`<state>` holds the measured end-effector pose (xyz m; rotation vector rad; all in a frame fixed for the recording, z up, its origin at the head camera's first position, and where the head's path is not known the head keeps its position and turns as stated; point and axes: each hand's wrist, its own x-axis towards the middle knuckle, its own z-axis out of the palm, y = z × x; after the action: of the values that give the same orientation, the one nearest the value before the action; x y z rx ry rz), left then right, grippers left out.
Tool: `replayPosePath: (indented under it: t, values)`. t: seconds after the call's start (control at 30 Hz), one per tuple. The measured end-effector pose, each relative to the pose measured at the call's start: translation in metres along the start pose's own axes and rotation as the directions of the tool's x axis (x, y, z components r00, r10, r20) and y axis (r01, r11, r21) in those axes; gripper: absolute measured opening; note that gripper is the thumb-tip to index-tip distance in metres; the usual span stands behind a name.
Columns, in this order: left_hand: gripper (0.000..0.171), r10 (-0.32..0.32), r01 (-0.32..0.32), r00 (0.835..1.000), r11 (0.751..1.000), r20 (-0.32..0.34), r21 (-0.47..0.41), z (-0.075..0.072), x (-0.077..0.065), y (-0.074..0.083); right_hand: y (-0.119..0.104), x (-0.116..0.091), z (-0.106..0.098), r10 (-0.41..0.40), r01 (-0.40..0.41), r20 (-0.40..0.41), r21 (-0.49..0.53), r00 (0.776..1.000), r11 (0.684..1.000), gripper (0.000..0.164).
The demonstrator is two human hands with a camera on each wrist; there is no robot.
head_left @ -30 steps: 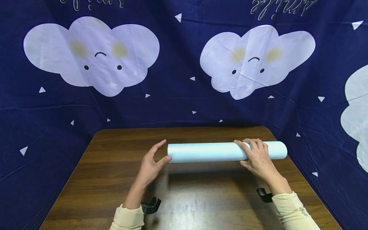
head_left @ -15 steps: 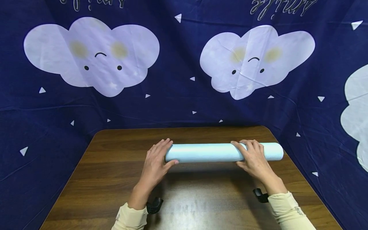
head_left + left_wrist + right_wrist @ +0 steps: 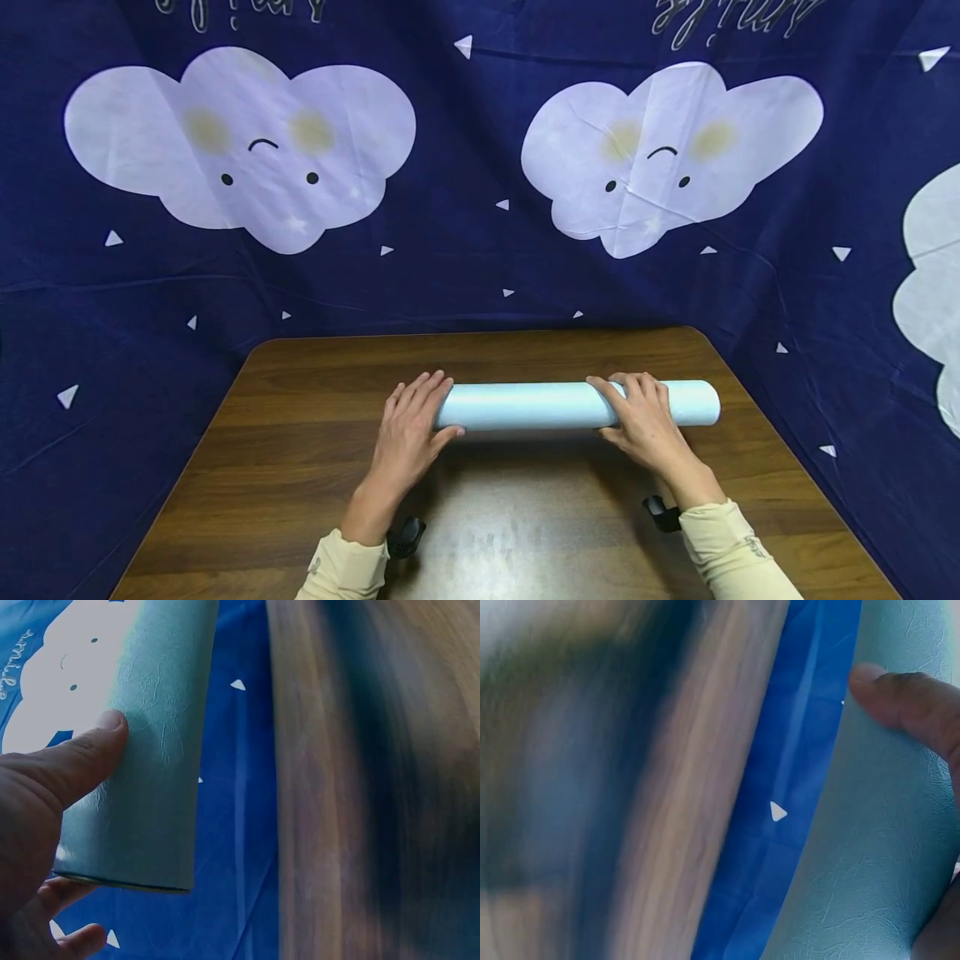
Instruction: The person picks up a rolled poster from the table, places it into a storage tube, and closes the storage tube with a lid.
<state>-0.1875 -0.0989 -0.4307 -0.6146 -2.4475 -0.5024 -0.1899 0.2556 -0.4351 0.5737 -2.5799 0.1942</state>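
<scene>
A light blue roll [image 3: 525,407], with a finely creased surface, lies level across the head view, raised over the wooden table with its shadow below. At its left end my left hand [image 3: 408,429] grips it, thumb on the near side and fingers over the top. Toward the other end my right hand [image 3: 645,421] holds it from above, leaving a short length beyond the fingers. The left wrist view shows the thumb [image 3: 94,750] against the roll [image 3: 157,765] near its rim. In the right wrist view, the thumb [image 3: 900,701] presses the roll's side [image 3: 855,847].
The brown wooden table [image 3: 517,533] spreads beneath both hands, its rounded far corners meeting a dark blue cloth [image 3: 465,167] printed with clouds and triangles. Black wrist cameras [image 3: 407,537] sit under the cream sleeves [image 3: 345,567].
My left hand has closed from a spread thumb and finger beside the roll's end to a grip on it. The roll and right hand have shifted left and slightly nearer.
</scene>
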Motion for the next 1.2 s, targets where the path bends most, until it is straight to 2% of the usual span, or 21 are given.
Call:
replayPosePath:
  t: [0.47,0.73,1.2]
  values:
    - [0.076,-0.037,0.033,0.995,0.999,0.091,0.041,0.016,-0.012,-0.012,-0.011,-0.002,0.028,0.018,-0.019,0.070,0.019,0.997,1.000,0.084]
    - [0.077,-0.085,0.073,0.978,0.995,0.190,0.072,0.026,-0.021,-0.020,-0.021,-0.005,0.046,0.037,-0.040,0.136,0.025,0.990,0.999,0.081]
    - [0.073,-0.109,0.089,0.962,0.992,0.251,0.088,0.036,-0.029,-0.028,-0.037,-0.003,0.066,0.057,-0.066,0.169,0.050,0.984,0.997,0.078]
